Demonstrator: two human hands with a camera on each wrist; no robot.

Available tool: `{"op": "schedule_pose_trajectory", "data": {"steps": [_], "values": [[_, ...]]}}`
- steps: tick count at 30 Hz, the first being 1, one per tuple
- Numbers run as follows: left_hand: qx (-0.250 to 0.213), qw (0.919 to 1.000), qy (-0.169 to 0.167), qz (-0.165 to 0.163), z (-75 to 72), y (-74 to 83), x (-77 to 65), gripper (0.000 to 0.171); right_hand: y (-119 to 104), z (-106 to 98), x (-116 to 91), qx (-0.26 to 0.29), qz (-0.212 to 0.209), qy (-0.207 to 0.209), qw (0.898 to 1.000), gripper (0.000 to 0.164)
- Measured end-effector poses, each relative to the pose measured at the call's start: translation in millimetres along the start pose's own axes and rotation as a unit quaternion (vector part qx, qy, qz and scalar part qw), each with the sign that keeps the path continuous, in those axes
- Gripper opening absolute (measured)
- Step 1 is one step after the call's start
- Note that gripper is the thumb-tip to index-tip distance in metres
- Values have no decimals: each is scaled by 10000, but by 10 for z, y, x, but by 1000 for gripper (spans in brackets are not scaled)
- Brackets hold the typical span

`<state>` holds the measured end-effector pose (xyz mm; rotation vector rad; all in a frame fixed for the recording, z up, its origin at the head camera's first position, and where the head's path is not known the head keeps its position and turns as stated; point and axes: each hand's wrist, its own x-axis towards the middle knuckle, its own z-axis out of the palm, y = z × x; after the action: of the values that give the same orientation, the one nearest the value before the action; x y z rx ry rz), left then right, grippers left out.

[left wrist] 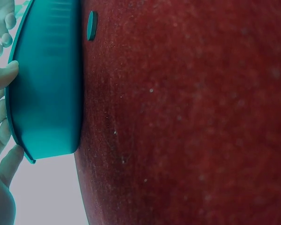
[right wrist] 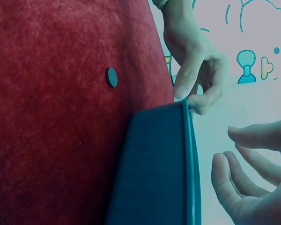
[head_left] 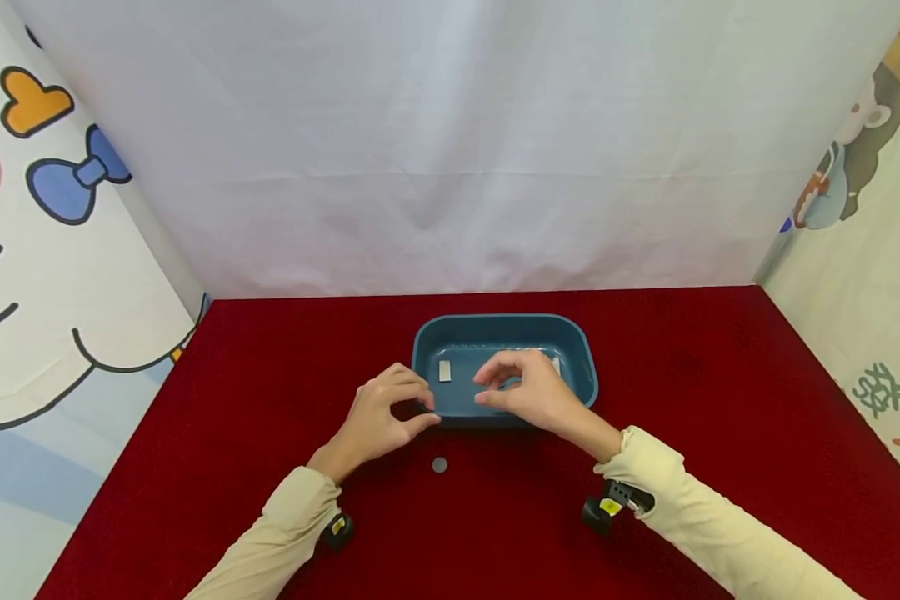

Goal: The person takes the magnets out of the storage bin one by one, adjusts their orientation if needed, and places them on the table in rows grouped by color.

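Observation:
A blue rectangular plastic basin [head_left: 501,319] sits on the red cloth. My left hand [head_left: 387,407] grips its near left corner, thumb on the outer side of the rim and fingers over it. Above the basin's inside hovers my right hand [head_left: 534,390], its fingers bent and apart from the thumb, nothing between them in the right wrist view. Inside the basin, a small white rectangular piece [head_left: 445,371] lies toward the left. Another pale piece [head_left: 557,365] shows at the right, partly hidden behind the right hand.
A small grey round disc [head_left: 439,465] lies on the red cloth [head_left: 705,400] in front of the basin. White fabric [head_left: 450,150] hangs behind the table, and printed cartoon sheets flank it on the left and right.

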<state>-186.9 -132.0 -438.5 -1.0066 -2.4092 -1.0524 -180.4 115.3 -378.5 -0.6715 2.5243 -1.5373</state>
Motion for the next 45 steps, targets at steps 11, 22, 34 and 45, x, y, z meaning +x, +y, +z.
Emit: {"op": "schedule_pose_trajectory", "data": {"steps": [11, 22, 34, 45], "values": [[17, 10000, 10, -56, -1, 26, -15, 13, 116, 3, 43, 16, 197, -57, 9998, 14], [13, 10000, 7, -96, -15, 34, -3, 14, 192, -40, 90, -244, 308, -106, 9992, 14], [77, 9999, -11, -145, -7, 34, 6, 14, 308, -50, 153, -437, 372, -284, 9979, 17], [71, 9999, 24, -113, -5, 31, 0, 14, 392, -36, 207, -648, 624, -426, 9950, 19]]}}
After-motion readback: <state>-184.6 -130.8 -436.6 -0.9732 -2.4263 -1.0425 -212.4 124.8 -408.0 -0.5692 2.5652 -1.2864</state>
